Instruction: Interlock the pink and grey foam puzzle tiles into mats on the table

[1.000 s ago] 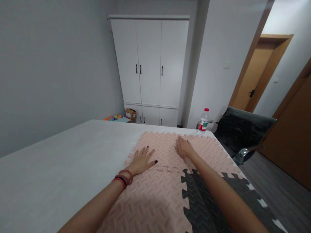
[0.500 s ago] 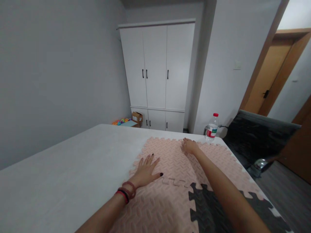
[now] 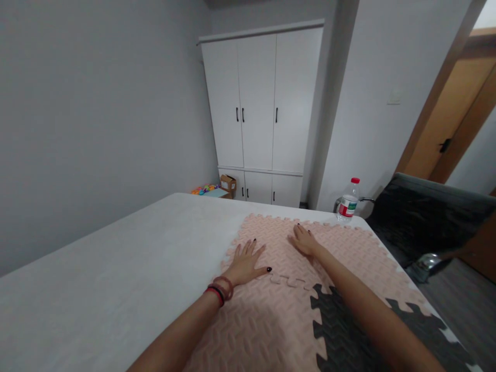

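Note:
Pink foam puzzle mats (image 3: 267, 325) with a raised zigzag pattern lie joined on the white table. A dark grey foam mat (image 3: 337, 320) interlocks with them at the lower right, partly hidden by my right forearm. My left hand (image 3: 246, 264) rests spread on the pink mat near its left edge, just above a toothed seam, with bracelets on the wrist. Farther back, my right hand (image 3: 304, 241) lies on the far pink mat, its fingers stretched out. Neither hand grips anything.
A water bottle (image 3: 347, 201) with a red cap stands at the table's far right corner. Beyond the right edge is a black chair (image 3: 437, 222). The white table (image 3: 116, 279) extends left. A cardboard box (image 3: 228, 183) and a white cabinet (image 3: 263, 103) are behind.
My right hand has drawn back a little from the far edge of the pink mat, its fingers more spread. My left hand stays flat. The whole view has shifted slightly.

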Motion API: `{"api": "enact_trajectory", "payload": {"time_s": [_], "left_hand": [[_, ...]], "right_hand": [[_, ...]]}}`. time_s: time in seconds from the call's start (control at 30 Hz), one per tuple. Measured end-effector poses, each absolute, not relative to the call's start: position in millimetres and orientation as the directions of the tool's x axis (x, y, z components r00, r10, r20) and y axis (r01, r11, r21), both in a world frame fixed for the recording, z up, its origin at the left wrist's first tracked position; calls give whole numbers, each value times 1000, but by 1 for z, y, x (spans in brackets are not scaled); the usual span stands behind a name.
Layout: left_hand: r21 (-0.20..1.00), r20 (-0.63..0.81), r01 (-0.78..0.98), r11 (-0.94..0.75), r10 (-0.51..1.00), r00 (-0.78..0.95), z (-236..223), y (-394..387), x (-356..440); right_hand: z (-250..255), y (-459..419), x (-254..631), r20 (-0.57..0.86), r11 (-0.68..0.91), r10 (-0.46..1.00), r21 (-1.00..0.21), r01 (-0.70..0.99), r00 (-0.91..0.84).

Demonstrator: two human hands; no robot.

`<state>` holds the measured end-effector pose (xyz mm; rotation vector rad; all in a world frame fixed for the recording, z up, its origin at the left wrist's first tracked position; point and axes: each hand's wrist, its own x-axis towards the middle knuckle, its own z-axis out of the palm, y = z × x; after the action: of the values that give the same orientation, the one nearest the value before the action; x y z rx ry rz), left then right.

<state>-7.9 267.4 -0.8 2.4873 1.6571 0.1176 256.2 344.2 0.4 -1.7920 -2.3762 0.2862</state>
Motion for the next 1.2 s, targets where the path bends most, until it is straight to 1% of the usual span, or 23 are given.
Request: {"api": "enact_trajectory", "payload": {"time_s": [0.13,0.2,0.43,0.6,0.77,0.83,1.0,1.1,1.2], "left_hand": [[177,-9,909,-377,923,384,-1,266,-8],[179,-8,908,-378,922,386,-2,266,-8],[168,-56,913,-371,921,384,0,268,-6],[157,-124,919,-362,916,382,-1,271,-3],[147,-142,931,-334,924,354,-4,274,1],[144,-136,939,-313,933,332,-5,274,2],[142,-106,964,-226,964,242,-2,266,8],[140,-64,978,-154,984,164,-2,252,11],[135,-12,979,-152,988,155,-6,233,9]], "right_hand": [[-2,279,239,1,509,848,-279,815,-529],[-5,256,233,21,557,818,-279,782,-575],[-3,233,218,-4,519,846,-224,825,-534],[-5,228,215,2,496,861,-227,838,-509],[-8,230,217,14,501,857,-258,826,-515],[-7,228,216,26,476,873,-263,840,-487],[1,218,206,46,372,928,-219,902,-371],[7,205,204,13,340,938,-214,916,-346],[8,176,213,-8,324,943,-210,923,-332]]}}
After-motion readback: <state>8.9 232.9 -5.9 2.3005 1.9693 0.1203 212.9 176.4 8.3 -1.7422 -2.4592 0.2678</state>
